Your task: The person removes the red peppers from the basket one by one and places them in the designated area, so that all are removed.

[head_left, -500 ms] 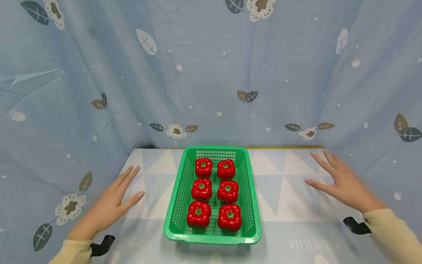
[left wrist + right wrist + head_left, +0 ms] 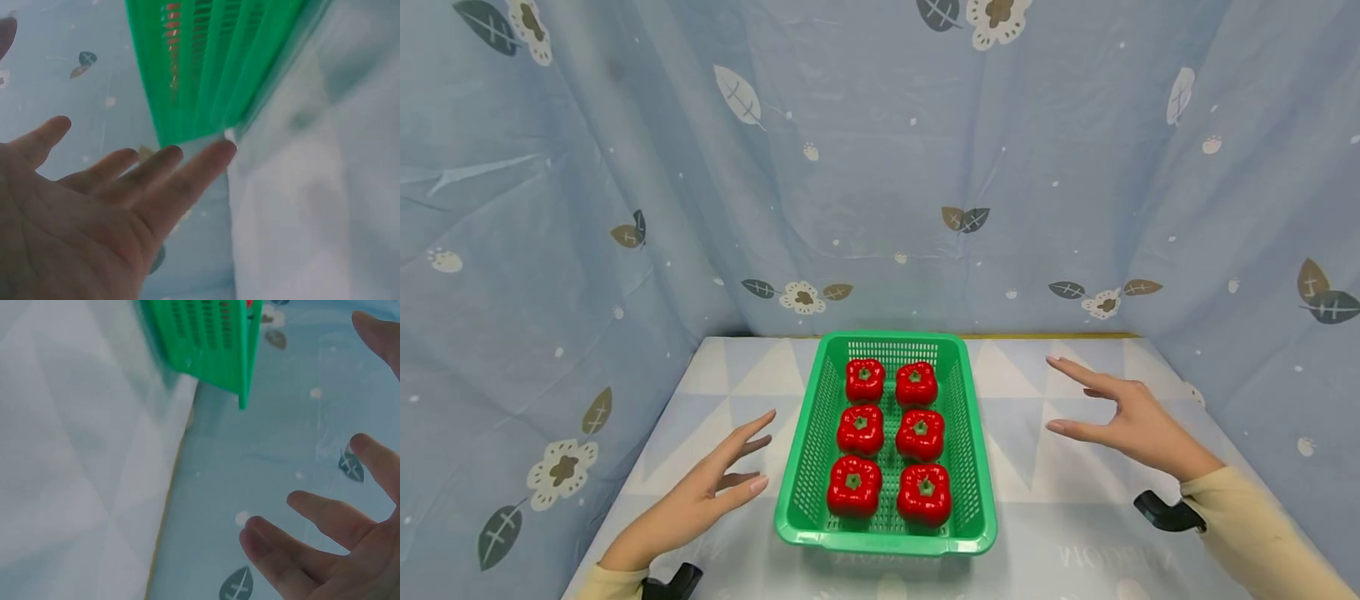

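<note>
A green plastic basket (image 2: 886,543) with slotted walls stands in the middle of the table in the head view. Inside it, several glossy red bell peppers (image 2: 853,486) with green stem ends sit upright in two columns. To the left of the basket is my left hand (image 2: 696,504), its fingers extended and apart from the rim. My right hand (image 2: 1138,421) is farther off on the right, thumb spread from the fingers, touching nothing. Both wrist views show bare palms with the basket wall (image 2: 206,69) beyond the fingertips; some red shows over the rim in the right wrist view.
The table (image 2: 1045,542) has a pale cloth with triangles and mirrored lettering. Behind and at both sides hangs a blue curtain (image 2: 880,167) printed with leaves and flowers. Black wrist straps (image 2: 1168,512) sit at the cuffs of the cream sleeves.
Both hands have moved inward toward the basket, the left one to the right and slightly down, the right one to the left. The basket and peppers have stayed in place.
</note>
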`<state>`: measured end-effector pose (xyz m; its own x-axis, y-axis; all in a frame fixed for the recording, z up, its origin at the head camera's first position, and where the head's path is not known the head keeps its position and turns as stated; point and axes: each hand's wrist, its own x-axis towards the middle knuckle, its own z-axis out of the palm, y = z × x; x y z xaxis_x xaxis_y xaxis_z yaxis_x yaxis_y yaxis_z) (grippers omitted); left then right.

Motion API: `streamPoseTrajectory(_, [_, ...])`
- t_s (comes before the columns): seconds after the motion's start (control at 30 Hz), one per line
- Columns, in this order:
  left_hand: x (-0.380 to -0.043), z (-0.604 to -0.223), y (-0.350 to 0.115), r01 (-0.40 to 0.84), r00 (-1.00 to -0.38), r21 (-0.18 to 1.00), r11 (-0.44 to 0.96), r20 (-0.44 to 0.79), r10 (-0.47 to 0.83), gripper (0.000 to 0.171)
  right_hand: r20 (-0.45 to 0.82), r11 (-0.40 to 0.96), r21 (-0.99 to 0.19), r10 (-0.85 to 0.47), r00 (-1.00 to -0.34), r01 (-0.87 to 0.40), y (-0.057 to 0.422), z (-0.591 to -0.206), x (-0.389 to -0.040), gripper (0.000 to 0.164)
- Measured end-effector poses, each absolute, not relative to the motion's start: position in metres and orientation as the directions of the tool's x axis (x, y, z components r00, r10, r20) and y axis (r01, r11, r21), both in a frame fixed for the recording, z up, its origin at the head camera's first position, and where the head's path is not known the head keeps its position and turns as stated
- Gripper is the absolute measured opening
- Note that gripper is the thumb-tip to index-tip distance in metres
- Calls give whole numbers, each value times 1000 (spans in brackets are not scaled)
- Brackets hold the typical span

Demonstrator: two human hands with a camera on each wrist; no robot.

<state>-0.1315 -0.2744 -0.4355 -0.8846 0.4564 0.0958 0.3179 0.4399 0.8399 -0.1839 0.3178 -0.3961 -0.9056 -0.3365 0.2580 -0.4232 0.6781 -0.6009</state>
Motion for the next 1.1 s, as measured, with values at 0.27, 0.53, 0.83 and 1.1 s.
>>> streamPoseTrajectory(0.27, [-127, -451, -265, 167, -855, 954, 250, 14, 518, 79, 240, 570, -680, -421, -875, -461, 290, -393, -189, 82])
streamPoseTrajectory(0.53, [-125, -463, -259, 109, -807, 984, 140, 5, 591, 81, 257, 376, -766, -563, -785, -521, 259, -391, -194, 71])
streamPoseTrajectory(0.83, [-123, -469, -253, 137, -793, 985, 108, 44, 608, 76, 274, 225, -800, -688, -672, -556, 223, -395, -200, 75])
streamPoseTrajectory(1.1, [-124, -473, -252, 129, -812, 981, 143, 21, 583, 64, 208, 192, -843, -746, -633, -503, 202, -400, -205, 71])
